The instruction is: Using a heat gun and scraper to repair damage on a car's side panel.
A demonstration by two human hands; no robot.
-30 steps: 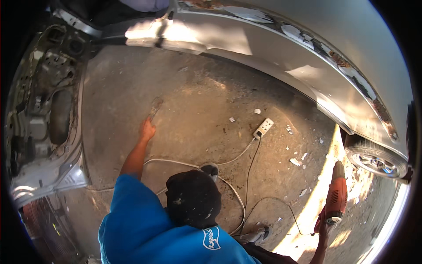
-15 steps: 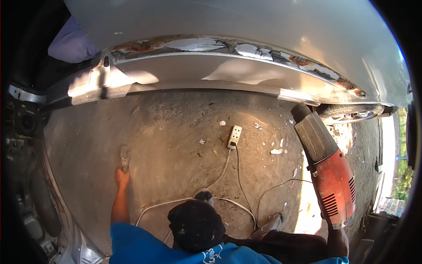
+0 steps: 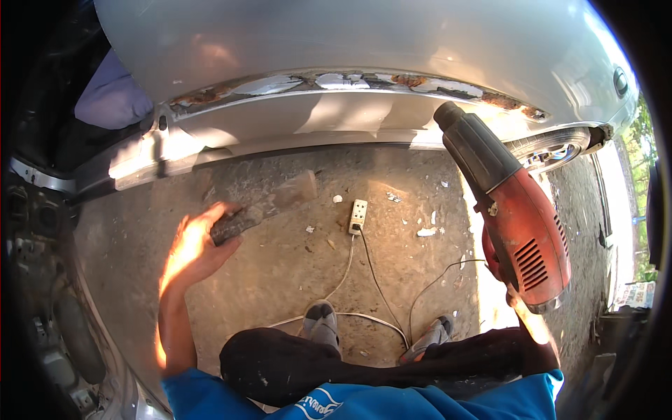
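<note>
Left hand's wrapped round a flat scraper (image 3: 269, 203), right's mostly hidden but holding the red heat gun (image 3: 518, 206) at right; far car panel's rusty strip (image 3: 343, 82) looks part-stripped, pale patches remain

Red-and-grey heat gun (image 3: 521, 217), tilted left, dirty scraper (image 3: 264, 208), slanting up rightward

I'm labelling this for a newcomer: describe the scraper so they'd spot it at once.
Find the silver car across the top, then the floor below it. On the left, the left hand holds the scraper, its blade pointing right and slightly up. That flat, dull blade sets it apart from the red heat gun at right.
</note>
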